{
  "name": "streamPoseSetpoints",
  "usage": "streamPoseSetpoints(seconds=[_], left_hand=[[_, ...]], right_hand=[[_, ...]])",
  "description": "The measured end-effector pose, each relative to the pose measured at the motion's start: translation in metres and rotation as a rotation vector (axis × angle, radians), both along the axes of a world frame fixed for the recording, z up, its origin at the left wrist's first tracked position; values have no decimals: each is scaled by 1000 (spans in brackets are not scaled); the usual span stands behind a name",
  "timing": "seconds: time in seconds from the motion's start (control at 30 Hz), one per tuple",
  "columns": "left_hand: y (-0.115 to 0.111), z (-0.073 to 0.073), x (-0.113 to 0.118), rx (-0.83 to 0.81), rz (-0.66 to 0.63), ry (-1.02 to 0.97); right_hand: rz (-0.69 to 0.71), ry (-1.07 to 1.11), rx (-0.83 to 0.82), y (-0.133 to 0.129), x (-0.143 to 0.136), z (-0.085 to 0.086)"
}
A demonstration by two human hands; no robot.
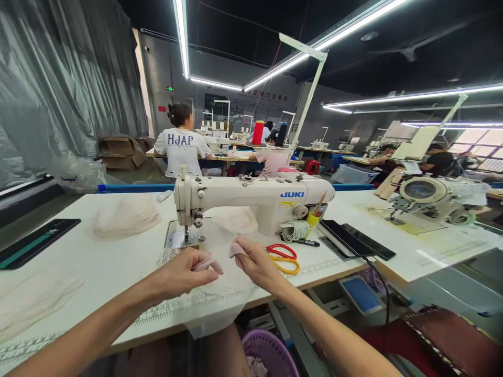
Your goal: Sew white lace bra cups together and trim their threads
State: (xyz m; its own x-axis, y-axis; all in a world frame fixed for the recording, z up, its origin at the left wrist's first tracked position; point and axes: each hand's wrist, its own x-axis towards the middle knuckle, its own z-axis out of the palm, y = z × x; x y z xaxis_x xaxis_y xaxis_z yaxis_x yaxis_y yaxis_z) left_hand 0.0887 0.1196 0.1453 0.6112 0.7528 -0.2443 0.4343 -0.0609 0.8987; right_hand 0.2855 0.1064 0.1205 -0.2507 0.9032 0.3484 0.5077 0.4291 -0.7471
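Note:
My left hand (178,273) is closed on a fold of thin, whitish sheer fabric (214,319), its fingers curled in front of the sewing machine (236,189). Opposite it, my right hand (257,264) pinches another bit of the pale cloth between thumb and fingers. Between and below both hands the fabric spreads over the table and hangs past its front edge. The needle and presser foot (186,236) stand just beyond my left hand. Scissors with red and yellow handles (288,265) lie right of my right hand.
Stacks of pale cloth (126,215) lie left and behind the machine arm. Cord (294,230), a yellow cup (313,219), a marker and a black phone (341,238) sit on the right. A purple basket (269,351) stands below. A co-worker (183,144) is ahead.

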Motion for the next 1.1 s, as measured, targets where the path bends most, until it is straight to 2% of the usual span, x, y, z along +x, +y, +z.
streamPoseSetpoints(seconds=[0.13,0.3,0.4,0.57,0.73,0.87,0.93,1.1], left_hand=[[-6,-20,-22,-68,36,-33],[-20,-45,-44,-203,17,-149],[-28,-52,-54,-245,29,-184],[-32,-57,-69,-253,67,-186],[-32,-52,-79,-231,63,-159],[-33,-48,-80,-89,4,-103],[-37,-50,-77,-41,-8,-86],[-52,-62,-74,-175,107,-74]], right_hand=[[135,46,-210,-3,-18,-10],[316,94,-515,-10,-34,-23],[358,134,-629,-10,-43,-29],[398,176,-717,-5,-54,-35],[416,194,-745,-2,-58,-32],[424,188,-709,-1,-60,-28],[452,112,-649,-2,-63,-28],[500,-198,-412,-13,-66,-29]])
